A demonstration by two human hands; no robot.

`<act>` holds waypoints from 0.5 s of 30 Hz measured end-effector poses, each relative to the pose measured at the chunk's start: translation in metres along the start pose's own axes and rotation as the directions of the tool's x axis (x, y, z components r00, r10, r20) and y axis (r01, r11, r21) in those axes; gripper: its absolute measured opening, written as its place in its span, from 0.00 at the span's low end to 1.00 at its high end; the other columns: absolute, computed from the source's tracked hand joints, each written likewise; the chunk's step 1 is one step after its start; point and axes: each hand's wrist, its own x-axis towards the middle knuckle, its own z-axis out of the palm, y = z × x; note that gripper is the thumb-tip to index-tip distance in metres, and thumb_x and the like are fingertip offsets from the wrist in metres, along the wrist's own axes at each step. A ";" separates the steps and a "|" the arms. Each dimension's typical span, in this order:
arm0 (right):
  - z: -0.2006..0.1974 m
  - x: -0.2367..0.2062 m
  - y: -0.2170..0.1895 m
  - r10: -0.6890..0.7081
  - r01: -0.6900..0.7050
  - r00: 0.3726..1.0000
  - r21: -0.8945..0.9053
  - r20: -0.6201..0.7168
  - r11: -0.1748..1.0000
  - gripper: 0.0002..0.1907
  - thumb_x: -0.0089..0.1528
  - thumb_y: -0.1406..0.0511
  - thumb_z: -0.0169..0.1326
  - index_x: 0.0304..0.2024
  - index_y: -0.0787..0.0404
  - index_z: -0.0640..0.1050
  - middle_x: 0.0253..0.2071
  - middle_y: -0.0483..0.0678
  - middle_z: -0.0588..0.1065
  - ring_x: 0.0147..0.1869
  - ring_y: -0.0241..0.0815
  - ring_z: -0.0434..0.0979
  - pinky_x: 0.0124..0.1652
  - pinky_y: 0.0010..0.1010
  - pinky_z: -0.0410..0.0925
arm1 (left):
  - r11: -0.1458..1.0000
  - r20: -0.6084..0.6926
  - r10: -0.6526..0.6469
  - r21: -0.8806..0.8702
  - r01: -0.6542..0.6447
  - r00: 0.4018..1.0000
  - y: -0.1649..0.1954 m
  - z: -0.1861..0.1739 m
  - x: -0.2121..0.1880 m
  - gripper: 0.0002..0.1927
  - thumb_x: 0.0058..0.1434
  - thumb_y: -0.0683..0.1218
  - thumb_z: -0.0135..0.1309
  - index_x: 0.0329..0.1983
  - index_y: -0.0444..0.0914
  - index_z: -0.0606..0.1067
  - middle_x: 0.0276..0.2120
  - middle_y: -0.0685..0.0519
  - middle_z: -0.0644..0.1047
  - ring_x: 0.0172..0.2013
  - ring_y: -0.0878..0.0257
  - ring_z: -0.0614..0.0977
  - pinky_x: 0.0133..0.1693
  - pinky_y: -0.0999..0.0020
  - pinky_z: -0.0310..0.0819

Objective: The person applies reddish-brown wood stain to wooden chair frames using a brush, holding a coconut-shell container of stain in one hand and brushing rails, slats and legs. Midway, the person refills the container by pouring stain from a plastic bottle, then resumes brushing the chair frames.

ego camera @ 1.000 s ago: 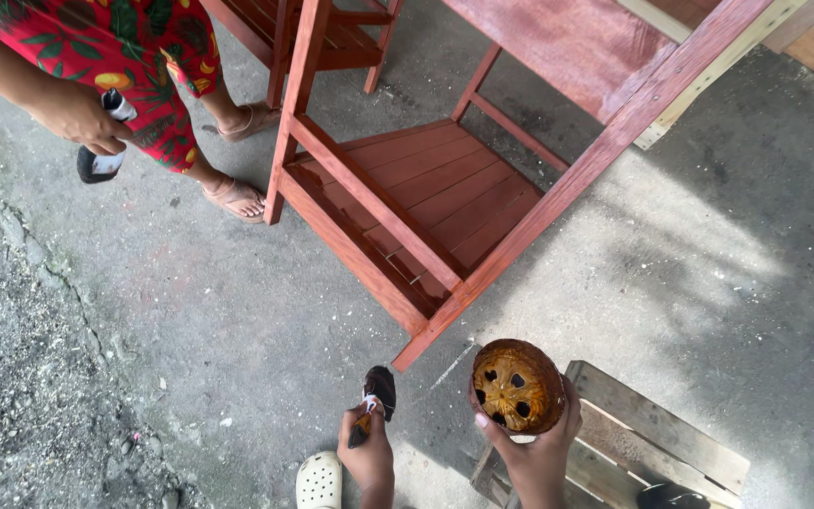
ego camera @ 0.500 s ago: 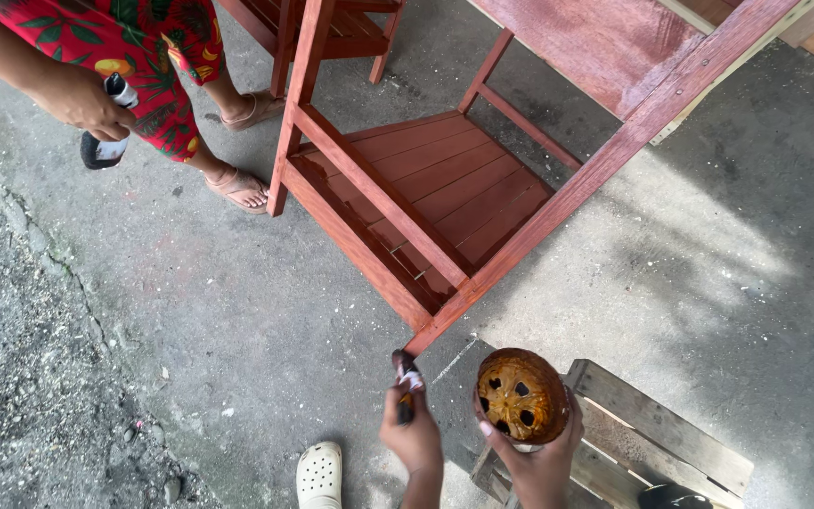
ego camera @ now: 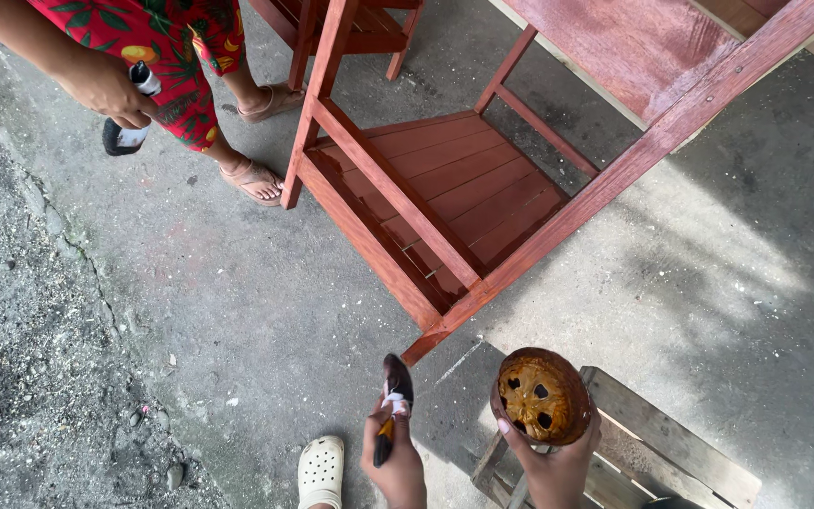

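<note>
My left hand (ego camera: pixel 396 464) grips a small paintbrush (ego camera: pixel 394 391) with dark bristles pointing up, just below the foot of a red-brown wooden furniture frame (ego camera: pixel 445 203). My right hand (ego camera: pixel 553 462) holds a round stained can of brown finish (ego camera: pixel 540 396) with several holes in its crusted lid, over a grey slatted wooden pallet (ego camera: pixel 671 443). The frame has a slatted shelf low down and a long leg (ego camera: pixel 633 155) running diagonally to the upper right.
Another person in a red patterned garment (ego camera: pixel 162 42) and sandals (ego camera: pixel 254 179) stands at the upper left, holding a dark bottle (ego camera: pixel 129 118). A white clog (ego camera: pixel 319 469) is on my foot. Rough gravel (ego camera: pixel 21 358) borders the concrete on the left.
My left hand moved the brush right and up toward the frame's foot. The other person's hand with the bottle shifted slightly. The can stayed about where it was.
</note>
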 end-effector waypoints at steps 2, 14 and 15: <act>0.003 -0.001 0.002 0.011 -0.011 1.000 -0.036 0.008 0.999 0.56 0.47 0.55 0.70 0.69 0.69 0.56 0.61 0.63 0.58 0.68 0.57 0.63 0.66 0.52 0.60 | 0.999 -0.036 -0.035 0.028 0.036 0.999 -0.004 0.004 0.010 0.05 0.63 0.36 0.58 0.41 0.32 0.77 0.54 0.41 0.81 0.51 0.58 0.82 0.53 0.65 0.76; -0.007 0.008 -0.026 0.183 -0.183 0.983 -0.008 -0.008 0.983 0.59 0.46 0.55 0.70 0.70 0.68 0.51 0.61 0.62 0.56 0.67 0.57 0.66 0.65 0.46 0.66 | 0.974 -0.048 -0.177 0.132 0.182 0.983 0.057 0.077 0.012 0.07 0.60 0.42 0.63 0.35 0.34 0.78 0.26 0.54 0.80 0.28 0.71 0.75 0.32 0.72 0.75; -0.010 0.010 -0.031 0.155 -0.155 0.988 -0.029 -0.018 0.987 0.59 0.46 0.57 0.71 0.69 0.68 0.52 0.61 0.63 0.56 0.68 0.57 0.65 0.65 0.46 0.65 | 0.975 -0.041 -0.176 0.131 0.180 0.984 0.062 0.079 0.011 0.06 0.59 0.42 0.63 0.35 0.34 0.78 0.26 0.54 0.80 0.28 0.72 0.76 0.32 0.73 0.75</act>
